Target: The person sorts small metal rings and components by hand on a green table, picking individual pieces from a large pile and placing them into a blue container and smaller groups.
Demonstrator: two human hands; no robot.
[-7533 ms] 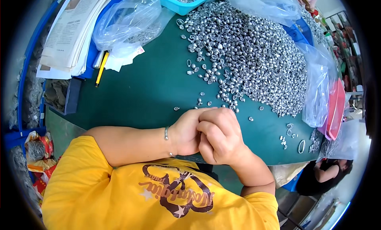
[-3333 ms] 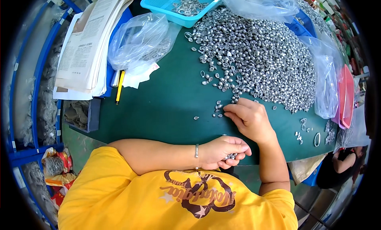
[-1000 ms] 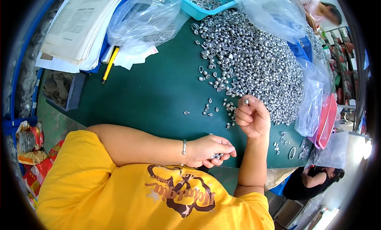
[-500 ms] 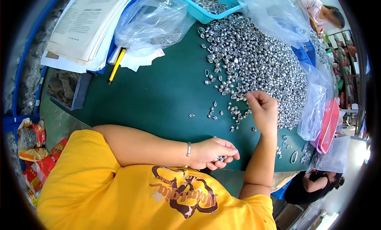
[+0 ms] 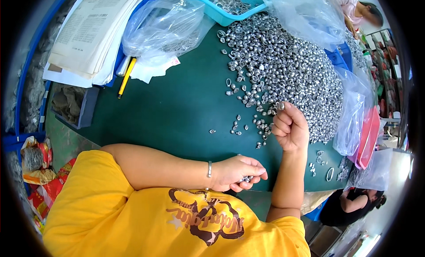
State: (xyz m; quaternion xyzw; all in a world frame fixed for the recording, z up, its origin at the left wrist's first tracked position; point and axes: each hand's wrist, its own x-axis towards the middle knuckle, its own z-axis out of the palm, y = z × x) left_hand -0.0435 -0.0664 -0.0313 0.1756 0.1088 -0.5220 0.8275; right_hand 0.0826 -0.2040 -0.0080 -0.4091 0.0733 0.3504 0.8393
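A broad heap of small silver-coloured oval metal pieces (image 5: 292, 66) covers the right part of the green table; some look domed, others like hollow rings. At the heap's near edge, my right hand (image 5: 291, 127) is raised with its fingers curled, pinching one small metal piece (image 5: 281, 106) at the fingertips. Close to my body, my left hand (image 5: 235, 173) curls around several metal pieces (image 5: 246, 179), partly hidden by the fingers. A bracelet circles my left wrist. Between the hands and the heap lie a few loose metal pieces (image 5: 238, 125).
A turquoise basket (image 5: 226, 18) with metal pieces stands at the back, between clear plastic bags (image 5: 164, 29). Papers (image 5: 88, 35) and a yellow pen-like tool (image 5: 127, 77) lie at the left. A red tray (image 5: 369, 137) is at the right. Two other people are beyond the table.
My right hand has turned and lifted slightly off the heap's edge, and a metal piece now shows at its fingertips. My left hand stays about the same. The view has shifted slightly.
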